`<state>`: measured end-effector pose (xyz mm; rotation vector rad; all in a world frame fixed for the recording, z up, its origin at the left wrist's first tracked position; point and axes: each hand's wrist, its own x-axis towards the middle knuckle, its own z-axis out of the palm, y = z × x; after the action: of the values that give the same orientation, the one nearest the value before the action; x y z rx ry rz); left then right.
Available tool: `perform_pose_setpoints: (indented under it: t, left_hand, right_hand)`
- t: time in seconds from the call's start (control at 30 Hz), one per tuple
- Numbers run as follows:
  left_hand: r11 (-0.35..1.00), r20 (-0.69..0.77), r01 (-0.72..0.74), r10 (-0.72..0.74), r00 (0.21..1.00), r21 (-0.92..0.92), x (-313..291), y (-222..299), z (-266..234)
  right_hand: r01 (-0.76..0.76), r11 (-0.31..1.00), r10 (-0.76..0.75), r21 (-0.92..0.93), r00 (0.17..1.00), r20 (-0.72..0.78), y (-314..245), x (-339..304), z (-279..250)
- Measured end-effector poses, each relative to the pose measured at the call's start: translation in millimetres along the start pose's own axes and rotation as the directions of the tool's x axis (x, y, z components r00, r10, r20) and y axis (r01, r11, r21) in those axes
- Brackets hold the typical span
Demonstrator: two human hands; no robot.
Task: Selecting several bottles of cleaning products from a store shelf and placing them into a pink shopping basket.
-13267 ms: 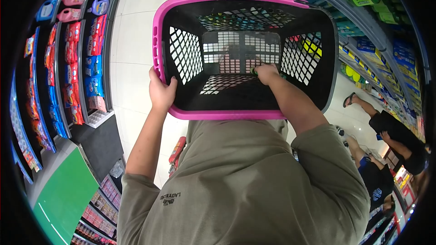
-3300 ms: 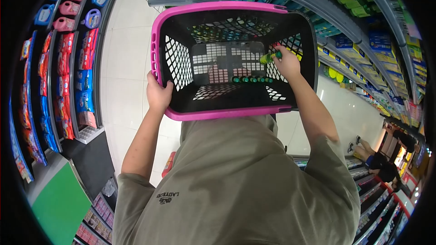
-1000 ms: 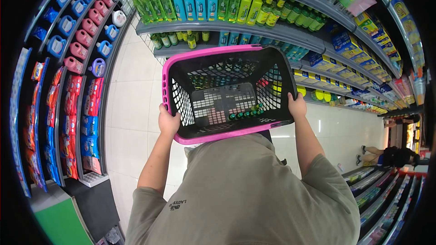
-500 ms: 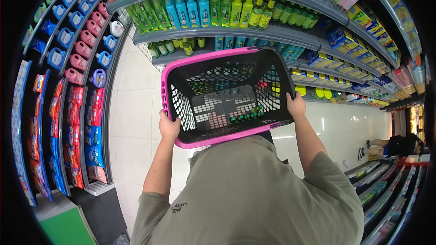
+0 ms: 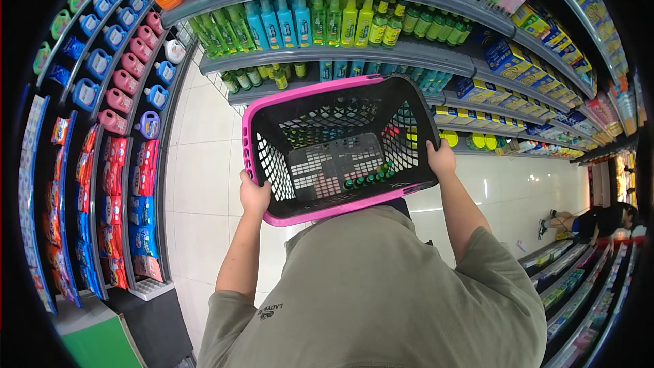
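A black plastic mesh shopping basket [image 5: 313,215] with a pink rim is held level in front of my waist. My left hand [image 5: 255,195] is closed round the rim at its near left corner, the thumb lying over the inner side. At the right end, my right hand [image 5: 441,159] grips the black rim, its fingers mostly hidden behind the basket wall. Several small green bottles or caps [image 5: 370,177] stand in a row low along the basket's near side. Apart from them, the slotted bottom shows bare.
Just beyond the basket stands a grey shelf [image 5: 327,56] with green, blue and yellow bottles [image 5: 294,22]. Detergent jugs [image 5: 119,101] and red and blue bags [image 5: 144,163] fill the left shelving. Boxes [image 5: 507,58] line shelves at right. Another person [image 5: 599,221] is at far right.
The shelves sit slightly lower in the picture, and the basket has shifted down a little. The person at far right has changed pose. Both my hands keep their hold.
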<state>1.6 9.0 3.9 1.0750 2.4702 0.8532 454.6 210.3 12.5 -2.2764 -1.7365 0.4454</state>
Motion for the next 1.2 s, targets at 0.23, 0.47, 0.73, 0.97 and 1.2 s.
perform_pose_setpoints:
  t: [0.23,0.47,0.73,0.97,1.2]
  left_hand:
    - [1.000,0.003,0.012,-0.012,1.000,0.014,-1,1,0]
    - [1.000,-0.004,0.005,-0.005,1.000,0.023,-1,0,0]
    - [0.998,0.004,0.027,-0.027,1.000,0.061,0,-5,2]
    - [0.999,0.010,0.025,-0.025,1.000,0.045,0,-4,3]
    - [0.997,0.022,0.047,-0.048,0.999,0.059,2,3,-1]
  right_hand:
    - [0.003,1.000,-0.003,-0.011,1.000,0.005,1,0,0]
    - [-0.006,1.000,0.006,0.000,1.000,0.014,-1,1,-1]
    - [0.100,0.979,-0.087,-0.178,0.993,0.081,-47,31,-53]
    - [0.554,0.779,-0.429,0.295,0.813,-0.394,-185,94,-116]
    - [0.376,0.753,-0.298,0.540,0.927,-0.230,-263,152,-131]
